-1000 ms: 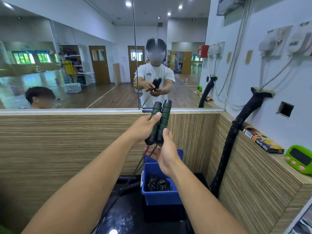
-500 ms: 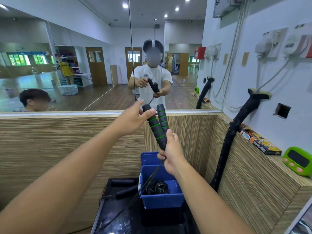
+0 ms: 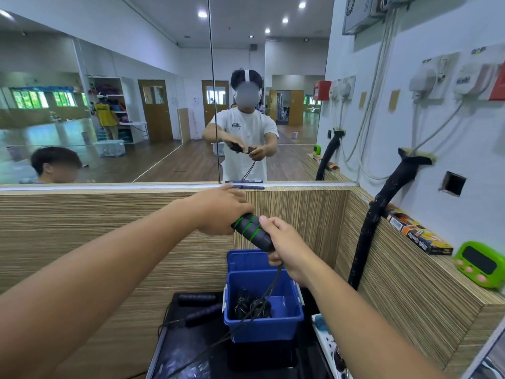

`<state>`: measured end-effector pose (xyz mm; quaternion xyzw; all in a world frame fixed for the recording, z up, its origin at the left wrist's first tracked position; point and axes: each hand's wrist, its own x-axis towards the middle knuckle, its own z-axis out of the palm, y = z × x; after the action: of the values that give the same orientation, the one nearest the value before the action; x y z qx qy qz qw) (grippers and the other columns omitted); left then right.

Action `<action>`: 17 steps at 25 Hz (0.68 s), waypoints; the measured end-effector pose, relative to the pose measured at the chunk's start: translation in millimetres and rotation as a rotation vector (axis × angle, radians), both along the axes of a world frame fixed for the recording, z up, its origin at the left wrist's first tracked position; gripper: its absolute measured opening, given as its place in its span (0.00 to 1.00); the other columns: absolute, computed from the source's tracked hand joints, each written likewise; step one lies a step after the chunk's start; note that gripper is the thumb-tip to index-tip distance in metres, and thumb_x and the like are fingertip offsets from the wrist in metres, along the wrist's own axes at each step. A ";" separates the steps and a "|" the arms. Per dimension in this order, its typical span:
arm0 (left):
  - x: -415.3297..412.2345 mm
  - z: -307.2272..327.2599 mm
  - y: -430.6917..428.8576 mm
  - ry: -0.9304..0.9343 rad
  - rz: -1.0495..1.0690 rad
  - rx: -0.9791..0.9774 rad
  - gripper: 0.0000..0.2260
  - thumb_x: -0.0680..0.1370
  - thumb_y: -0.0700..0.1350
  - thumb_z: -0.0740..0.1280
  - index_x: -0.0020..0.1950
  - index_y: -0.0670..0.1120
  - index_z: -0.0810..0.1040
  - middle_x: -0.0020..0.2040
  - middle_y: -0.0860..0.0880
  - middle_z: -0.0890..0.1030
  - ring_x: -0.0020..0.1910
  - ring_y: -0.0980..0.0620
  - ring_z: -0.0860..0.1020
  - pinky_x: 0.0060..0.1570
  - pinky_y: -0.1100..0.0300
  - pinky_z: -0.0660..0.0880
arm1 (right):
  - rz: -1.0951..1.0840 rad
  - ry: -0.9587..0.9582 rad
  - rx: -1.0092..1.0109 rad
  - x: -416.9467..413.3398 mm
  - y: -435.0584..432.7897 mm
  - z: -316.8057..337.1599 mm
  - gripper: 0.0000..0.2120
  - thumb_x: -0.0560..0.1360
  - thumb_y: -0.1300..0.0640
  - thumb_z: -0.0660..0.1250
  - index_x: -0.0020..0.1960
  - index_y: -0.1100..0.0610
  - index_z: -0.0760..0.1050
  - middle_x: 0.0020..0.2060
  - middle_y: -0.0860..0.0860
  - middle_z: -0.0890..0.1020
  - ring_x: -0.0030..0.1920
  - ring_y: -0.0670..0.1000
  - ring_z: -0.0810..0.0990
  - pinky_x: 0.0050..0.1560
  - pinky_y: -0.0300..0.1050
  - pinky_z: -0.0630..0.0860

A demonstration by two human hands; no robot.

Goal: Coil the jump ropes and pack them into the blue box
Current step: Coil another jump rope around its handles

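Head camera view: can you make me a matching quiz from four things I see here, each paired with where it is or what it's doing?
1. green-ringed handles
2. blue box
3. green timer
4. spare handles

A. on the wooden ledge
B. gripped by left hand and right hand
C. lying on the black surface beside the box
D. contains a coiled rope

Pairs: 1-B, 2-D, 3-A, 4-C.

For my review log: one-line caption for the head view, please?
Left hand and right hand hold the green-banded rope handles above the blue box.
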<state>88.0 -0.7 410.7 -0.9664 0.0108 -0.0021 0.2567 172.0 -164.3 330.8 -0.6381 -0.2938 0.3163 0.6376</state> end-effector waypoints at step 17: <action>-14.8 -32.8 5.5 -0.318 0.168 -1.036 0.12 0.72 0.42 0.72 0.53 0.46 0.76 0.37 0.50 0.76 0.34 0.50 0.73 0.38 0.55 0.69 | -0.126 -0.097 0.305 23.7 -14.3 14.1 0.09 0.82 0.54 0.62 0.61 0.53 0.76 0.35 0.48 0.78 0.28 0.44 0.69 0.32 0.37 0.67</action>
<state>73.2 4.7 377.9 -0.9517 -0.1076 -0.1328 -0.2549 195.8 -178.6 344.9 -0.5656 -0.3280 0.1965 0.7307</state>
